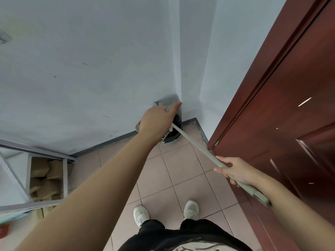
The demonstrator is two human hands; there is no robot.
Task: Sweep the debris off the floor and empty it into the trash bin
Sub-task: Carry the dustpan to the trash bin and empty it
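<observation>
In the wall corner stands the trash bin [175, 136], lined with a black bag and mostly hidden behind my left hand [157, 122]. That hand is closed around a short grey handle [171, 106], held over the bin. A beige edge, apparently the dustpan [137, 126], shows beside my wrist. My right hand [235, 172] grips the long grey-green broom handle [195, 144], which slants from near the door down to the bin's mouth. The broom's head is hidden behind my left hand and the bin. No debris can be seen on the tiles.
A dark red wooden door [282, 124] stands close on the right. At the left is a grey metal shelf [65, 178] with cardboard boxes [45, 176]. Pink floor tiles [181, 178] lie between my white shoes [141, 215] and the bin.
</observation>
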